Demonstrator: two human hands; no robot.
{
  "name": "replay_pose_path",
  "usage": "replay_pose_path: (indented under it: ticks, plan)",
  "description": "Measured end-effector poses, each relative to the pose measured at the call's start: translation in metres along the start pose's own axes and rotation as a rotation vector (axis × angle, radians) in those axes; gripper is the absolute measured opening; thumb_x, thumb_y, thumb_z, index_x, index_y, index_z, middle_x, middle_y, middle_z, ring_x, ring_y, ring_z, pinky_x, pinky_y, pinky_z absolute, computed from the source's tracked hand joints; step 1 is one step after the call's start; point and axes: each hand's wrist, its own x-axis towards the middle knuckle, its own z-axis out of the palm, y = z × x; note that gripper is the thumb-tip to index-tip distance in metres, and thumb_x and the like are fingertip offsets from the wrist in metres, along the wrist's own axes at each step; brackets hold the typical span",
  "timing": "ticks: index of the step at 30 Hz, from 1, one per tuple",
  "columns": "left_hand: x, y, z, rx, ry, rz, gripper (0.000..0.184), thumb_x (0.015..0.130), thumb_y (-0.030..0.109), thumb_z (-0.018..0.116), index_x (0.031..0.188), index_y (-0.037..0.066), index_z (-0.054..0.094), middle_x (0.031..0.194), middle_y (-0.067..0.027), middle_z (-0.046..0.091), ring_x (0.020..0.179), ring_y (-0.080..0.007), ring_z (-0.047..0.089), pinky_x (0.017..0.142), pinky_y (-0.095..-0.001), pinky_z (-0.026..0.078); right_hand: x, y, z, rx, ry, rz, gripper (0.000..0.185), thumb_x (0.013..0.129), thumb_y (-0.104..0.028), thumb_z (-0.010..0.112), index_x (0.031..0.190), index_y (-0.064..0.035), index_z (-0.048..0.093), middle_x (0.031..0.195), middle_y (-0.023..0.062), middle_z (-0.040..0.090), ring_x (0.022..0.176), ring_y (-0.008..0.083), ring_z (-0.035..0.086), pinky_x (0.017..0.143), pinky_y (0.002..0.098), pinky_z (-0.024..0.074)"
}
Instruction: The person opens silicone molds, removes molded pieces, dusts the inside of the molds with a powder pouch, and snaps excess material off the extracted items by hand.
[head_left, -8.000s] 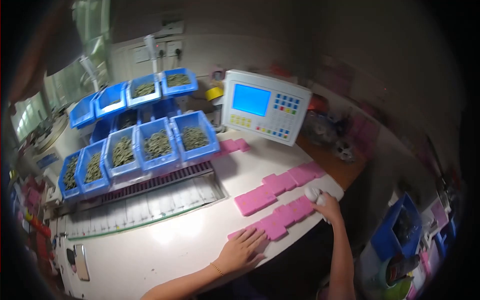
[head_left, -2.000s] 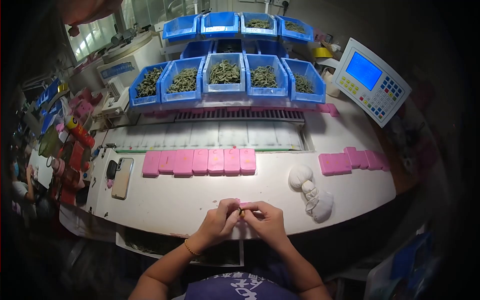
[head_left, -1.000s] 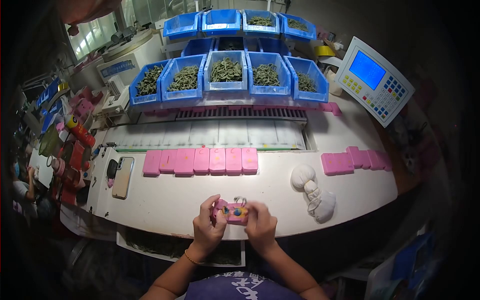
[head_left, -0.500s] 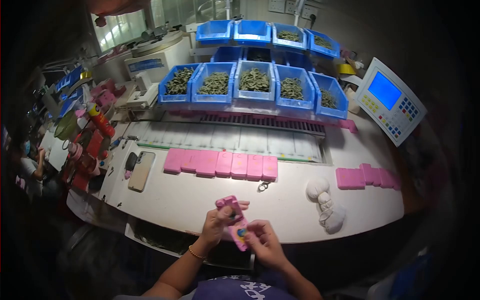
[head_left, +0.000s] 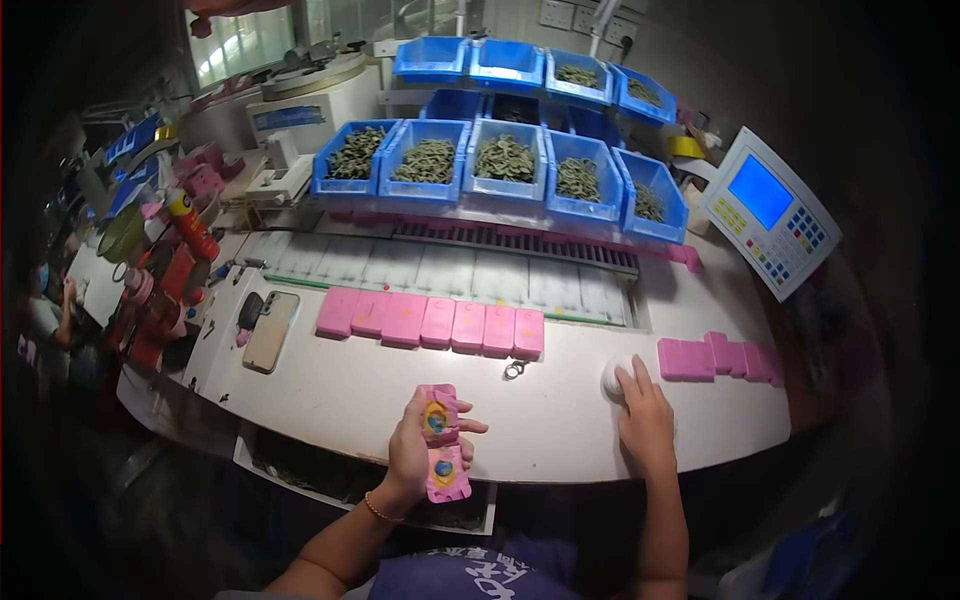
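Observation:
In my left hand (head_left: 410, 450) lies an opened pink mold (head_left: 446, 474), its two halves showing blue and yellow hollows. My right hand (head_left: 648, 418) is closed over the round end of a white cloth bundle (head_left: 614, 378) on the right of the table; the rest of the bundle is mostly hidden beneath the hand. A row of several pink blocks (head_left: 406, 320) stretches along the table beyond my left hand. Small dark rings (head_left: 514, 370) lie just in front of the row's right end. More pink blocks (head_left: 686, 360) sit right of my right hand.
Blue bins (head_left: 503, 160) of greenish pieces stand at the back in tiers. A control panel (head_left: 770, 212) with a blue screen is at the right. A phone (head_left: 271, 332) lies on the left. An open drawer (head_left: 300, 476) juts below the table's edge. At far left, a person is partly visible.
The mold is now opened out in my left hand alone. My right hand has left it and moved right onto the cloth bundle. Earlier, the rings came out of the mold onto the table.

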Motion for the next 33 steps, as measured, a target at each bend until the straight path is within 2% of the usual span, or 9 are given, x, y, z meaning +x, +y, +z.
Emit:
replay_pose_path:
  ticks: [6,8,12,16,17,20,26,30,33]
  plan:
    - [0.000,-0.011,-0.001,0.093,0.036,0.028,0.058,0.103,0.048,0.029,0.106,-0.002,0.059,0.087,-0.0214,0.068,0.060,-0.0222,0.064,0.057,-0.0322,0.054,-0.014,-0.098,-0.017,0.464,0.375,-0.386,0.054,0.071,0.005,0.059,0.124,-0.0089,0.064,0.122,0.0114,0.067,0.085,0.0302,0.063,0.078,0.0358,0.0512]
    - [0.008,-0.020,-0.007,0.439,0.043,0.335,0.052,0.106,0.038,0.030,0.091,0.000,0.063,0.076,-0.0123,0.065,0.059,-0.0141,0.057,0.057,-0.0286,0.047,-0.011,-0.124,-0.015,0.428,0.129,-0.705,0.053,0.070,0.006,0.061,0.121,-0.0040,0.065,0.124,0.0148,0.065,0.085,0.0252,0.064,0.074,0.0325,0.0514]
    - [0.008,-0.028,-0.030,0.652,0.066,0.491,0.051,0.107,0.033,0.034,0.086,-0.004,0.062,0.072,-0.0089,0.062,0.062,-0.0110,0.054,0.059,-0.0298,0.045,-0.006,-0.132,-0.001,0.591,-0.074,-0.750,0.048,0.070,0.003,0.063,0.118,-0.0035,0.068,0.126,0.0134,0.066,0.084,0.0216,0.064,0.070,0.0296,0.0507]
    - [-0.009,-0.001,0.000,0.304,0.015,0.317,0.046,0.107,0.028,0.036,0.095,-0.009,0.061,0.078,-0.0138,0.065,0.067,-0.0110,0.056,0.062,-0.0303,0.047,-0.021,-0.139,-0.007,0.617,0.328,-0.529,0.042,0.071,0.001,0.065,0.112,-0.0070,0.071,0.124,0.0042,0.068,0.076,0.0247,0.064,0.072,0.0311,0.0537]
    - [-0.011,-0.002,-0.017,0.673,-0.015,0.341,0.048,0.107,0.030,0.036,0.097,-0.008,0.063,0.078,-0.0134,0.065,0.066,-0.0133,0.058,0.061,-0.0303,0.048,-0.022,-0.142,0.000,0.645,0.253,-0.602,0.042,0.070,0.001,0.065,0.112,-0.0059,0.071,0.124,0.0062,0.068,0.076,0.0249,0.064,0.072,0.0319,0.0543]
    - [0.003,-0.013,-0.015,0.595,-0.035,0.490,0.049,0.106,0.033,0.035,0.096,-0.006,0.063,0.077,-0.0116,0.065,0.064,-0.0183,0.061,0.059,-0.0289,0.050,-0.029,-0.136,0.011,0.683,0.067,-0.683,0.044,0.069,0.003,0.064,0.113,-0.0040,0.070,0.123,0.0101,0.068,0.077,0.0242,0.063,0.072,0.0325,0.0547]
    - [-0.011,-0.002,0.000,0.369,-0.039,0.347,0.056,0.105,0.039,0.033,0.099,-0.008,0.064,0.082,-0.0132,0.068,0.061,-0.0171,0.063,0.055,-0.0287,0.051,-0.048,-0.140,-0.005,0.707,0.426,-0.373,0.047,0.065,0.008,0.063,0.111,0.0035,0.069,0.117,0.0168,0.070,0.078,0.0251,0.064,0.071,0.0324,0.0525]
    - [-0.008,-0.002,-0.001,0.606,-0.002,0.516,0.056,0.105,0.038,0.033,0.101,-0.008,0.064,0.084,-0.0132,0.069,0.061,-0.0160,0.062,0.056,-0.0280,0.050,-0.056,-0.145,0.002,0.818,-0.119,-0.524,0.053,0.062,0.007,0.063,0.115,0.0030,0.067,0.118,0.0161,0.069,0.081,0.0263,0.068,0.071,0.0329,0.0522]
    - [-0.009,-0.018,-0.005,0.514,-0.011,0.599,0.054,0.106,0.036,0.033,0.101,-0.008,0.065,0.081,-0.0115,0.068,0.062,-0.0144,0.062,0.056,-0.0284,0.051,-0.053,-0.138,0.001,0.749,0.251,-0.411,0.056,0.062,0.008,0.062,0.117,0.0024,0.066,0.118,0.0178,0.068,0.072,0.0273,0.064,0.070,0.0344,0.0511]
